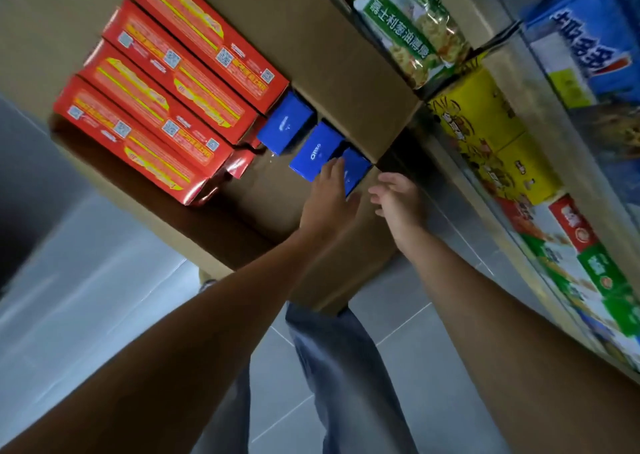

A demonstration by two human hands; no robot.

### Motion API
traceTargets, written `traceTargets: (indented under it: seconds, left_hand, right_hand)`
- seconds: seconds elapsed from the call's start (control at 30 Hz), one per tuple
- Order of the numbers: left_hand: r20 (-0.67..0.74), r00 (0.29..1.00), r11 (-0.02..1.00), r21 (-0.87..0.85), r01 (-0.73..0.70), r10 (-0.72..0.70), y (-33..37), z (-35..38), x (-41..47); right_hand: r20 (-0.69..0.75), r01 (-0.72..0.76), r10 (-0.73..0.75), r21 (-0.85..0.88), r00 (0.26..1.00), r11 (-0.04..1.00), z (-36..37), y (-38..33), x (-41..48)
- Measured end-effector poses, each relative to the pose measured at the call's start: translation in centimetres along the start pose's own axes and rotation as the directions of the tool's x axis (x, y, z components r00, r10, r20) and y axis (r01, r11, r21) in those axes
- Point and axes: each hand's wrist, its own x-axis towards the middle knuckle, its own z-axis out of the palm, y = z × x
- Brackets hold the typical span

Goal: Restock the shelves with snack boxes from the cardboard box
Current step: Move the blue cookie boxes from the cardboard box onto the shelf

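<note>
An open cardboard box [346,73] stands on the floor below me. Several red snack boxes [166,107] fill its left side. Three blue snack boxes sit in its right corner. My left hand [329,194] rests its fingers on the nearest blue box [356,171], beside the middle blue box [317,149]; whether it grips the box is unclear. My right hand [398,197] hovers just right of that box, fingers apart, holding nothing. The third blue box [285,124] lies farther back.
Shelves [540,190] run along the right, holding yellow boxes [485,135], green snack bags [412,34], blue packs [588,48] and red-green boxes [595,270]. Grey tiled floor [104,298] lies on the left. My jeans-clad legs [346,367] stand below the box.
</note>
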Motion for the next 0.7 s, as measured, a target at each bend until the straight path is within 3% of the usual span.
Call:
traceTargets:
  seconds: [0.13, 0.33, 0.5, 0.6, 0.7]
  left_hand:
    - [-0.027, 0.999, 1.000, -0.006, 0.027, -0.027, -0.6, 2.2, 3.2]
    - [-0.031, 0.981, 0.977, -0.096, 0.190, -0.194, -2.0, 2.8, 5.9]
    - [0.032, 0.981, 0.963, -0.185, 0.194, -0.191, -3.4, 2.5, 6.0]
    - [-0.052, 0.979, 0.969, -0.162, 0.185, -0.196, -3.4, 2.7, 5.3]
    - [-0.162, 0.981, 0.994, -0.029, 0.102, -0.106, -3.8, 2.2, 4.5]
  right_hand:
    - [-0.021, 0.007, -0.007, 0.035, 1.000, 0.999, 0.7, 0.8, 1.9]
    - [-0.045, 0.029, -0.024, 0.116, 0.999, 0.993, 1.4, 2.2, 2.9]
    - [-0.057, 0.036, -0.030, 0.111, 0.998, 0.993, 2.2, 2.5, 2.9]
    - [-0.033, 0.070, -0.067, 0.096, 0.997, 0.993, 3.2, 2.2, 2.4]
    - [0.000, 0.057, -0.057, 0.123, 0.998, 0.991, 4.2, 1.7, 1.7]
